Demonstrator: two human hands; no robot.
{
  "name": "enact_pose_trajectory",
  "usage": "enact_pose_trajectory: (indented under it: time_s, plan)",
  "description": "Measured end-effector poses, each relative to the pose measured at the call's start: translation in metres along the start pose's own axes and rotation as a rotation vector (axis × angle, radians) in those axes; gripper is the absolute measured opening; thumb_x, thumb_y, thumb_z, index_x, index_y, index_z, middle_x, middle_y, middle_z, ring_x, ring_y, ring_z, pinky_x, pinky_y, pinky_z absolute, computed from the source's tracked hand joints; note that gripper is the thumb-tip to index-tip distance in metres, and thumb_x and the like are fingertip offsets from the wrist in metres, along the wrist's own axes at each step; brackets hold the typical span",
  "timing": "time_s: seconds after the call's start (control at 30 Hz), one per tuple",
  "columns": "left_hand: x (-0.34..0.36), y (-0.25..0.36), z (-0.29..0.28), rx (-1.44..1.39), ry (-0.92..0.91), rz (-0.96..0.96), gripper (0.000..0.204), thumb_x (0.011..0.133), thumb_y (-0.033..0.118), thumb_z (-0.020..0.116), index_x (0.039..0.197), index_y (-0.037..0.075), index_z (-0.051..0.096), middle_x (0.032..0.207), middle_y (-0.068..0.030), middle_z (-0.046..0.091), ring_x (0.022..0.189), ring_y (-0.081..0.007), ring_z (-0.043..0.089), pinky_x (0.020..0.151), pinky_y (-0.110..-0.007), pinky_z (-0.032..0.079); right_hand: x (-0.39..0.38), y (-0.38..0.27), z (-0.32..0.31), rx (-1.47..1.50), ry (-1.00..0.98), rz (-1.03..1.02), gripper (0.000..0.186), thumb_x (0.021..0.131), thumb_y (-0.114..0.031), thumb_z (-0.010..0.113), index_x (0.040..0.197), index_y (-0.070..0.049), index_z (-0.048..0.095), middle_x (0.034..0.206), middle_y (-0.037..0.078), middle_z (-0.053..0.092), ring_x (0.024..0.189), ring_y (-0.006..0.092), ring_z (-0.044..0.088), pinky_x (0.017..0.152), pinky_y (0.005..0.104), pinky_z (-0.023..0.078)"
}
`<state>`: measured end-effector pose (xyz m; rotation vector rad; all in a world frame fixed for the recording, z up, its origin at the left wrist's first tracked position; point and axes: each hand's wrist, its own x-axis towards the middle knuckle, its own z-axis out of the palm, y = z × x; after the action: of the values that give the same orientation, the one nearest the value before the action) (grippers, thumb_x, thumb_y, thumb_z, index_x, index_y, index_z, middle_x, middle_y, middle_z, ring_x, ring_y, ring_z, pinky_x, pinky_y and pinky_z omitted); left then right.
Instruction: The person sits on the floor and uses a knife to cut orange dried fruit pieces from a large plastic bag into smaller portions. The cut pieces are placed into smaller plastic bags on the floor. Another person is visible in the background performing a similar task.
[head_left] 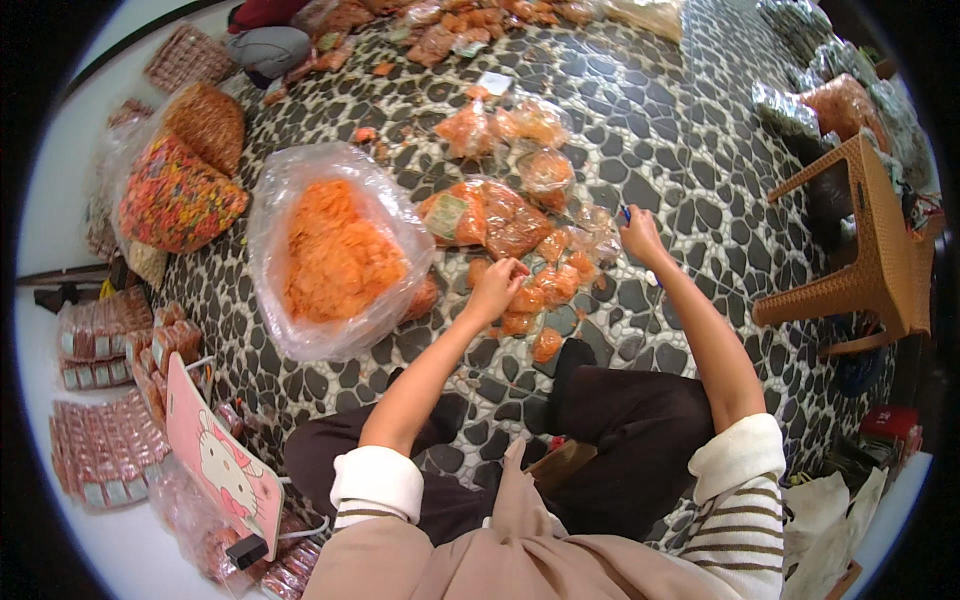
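Note:
On the stone-patterned floor before me lies a cluster of small clear bags of orange chips [556, 284]. My left hand [497, 290] is at the cluster's left edge, its fingers bent together; what they hold, if anything, is hidden. To the right, my right hand [641, 238] is closed around a slim blue tool [627, 214], whose exact kind I cannot make out. Beside that hand are crumpled clear bags [597, 228]. Left of my left hand stands a large open plastic sack [388, 215] heaped with loose orange chips [340, 255].
Larger filled bags [485, 215] lie beyond my hands. A brown plastic chair [865, 240] stands at right. At left are a sack of colourful snacks [180, 195], stacked packets [105, 445] and a pink folding table [220, 455]. Another person's grey-clad leg [268, 48] shows at far left.

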<state>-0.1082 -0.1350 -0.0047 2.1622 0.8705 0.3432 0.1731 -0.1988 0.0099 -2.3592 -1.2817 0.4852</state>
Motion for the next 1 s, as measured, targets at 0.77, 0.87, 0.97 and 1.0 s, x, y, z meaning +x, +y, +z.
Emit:
enact_pose_trajectory:
  time_s: [0.77, 0.87, 0.97, 1.0]
  plan:
    - [0.044, 0.039, -0.034, -0.102, 0.255, 0.097, 0.055, 0.063, 0.019, 0.077, 0.106, 0.003, 0.047, 0.091, -0.0117, 0.062, 0.080, -0.0233, 0.061, 0.072, -0.033, 0.047, -0.004, -0.094, -0.004, 0.601, -0.417, -0.092, 0.031, 0.075, -0.031, 0.069, 0.090, -0.004, 0.061, 0.071, 0.000, 0.056, 0.057, 0.0057, 0.046, 0.047, 0.0210, 0.036]
    - [0.015, 0.054, -0.109, -0.368, 0.357, -0.014, 0.051, 0.066, 0.017, 0.076, 0.106, 0.004, 0.046, 0.090, -0.0084, 0.059, 0.081, -0.0186, 0.060, 0.071, -0.029, 0.047, -0.011, -0.170, -0.023, 0.674, -0.400, -0.178, 0.021, 0.076, -0.024, 0.069, 0.082, -0.006, 0.060, 0.060, -0.004, 0.052, 0.050, 0.0043, 0.043, 0.046, 0.0200, 0.035]
    - [-0.020, 0.059, -0.178, -0.712, 0.574, -0.116, 0.051, 0.073, 0.018, 0.072, 0.114, 0.004, 0.046, 0.091, -0.0044, 0.059, 0.080, -0.0098, 0.056, 0.070, -0.024, 0.044, -0.025, -0.244, -0.027, 0.876, -0.370, -0.199, 0.017, 0.076, -0.021, 0.069, 0.081, -0.006, 0.060, 0.060, -0.004, 0.051, 0.050, 0.0040, 0.043, 0.045, 0.0191, 0.034]
    - [-0.036, 0.058, -0.196, -0.757, 0.574, -0.087, 0.042, 0.080, 0.019, 0.065, 0.115, 0.003, 0.048, 0.097, -0.0041, 0.058, 0.084, -0.0094, 0.057, 0.070, -0.023, 0.046, -0.032, -0.266, -0.023, 0.985, -0.389, -0.218, 0.018, 0.076, -0.020, 0.069, 0.081, -0.005, 0.060, 0.059, -0.003, 0.050, 0.048, 0.0046, 0.043, 0.044, 0.0188, 0.033]
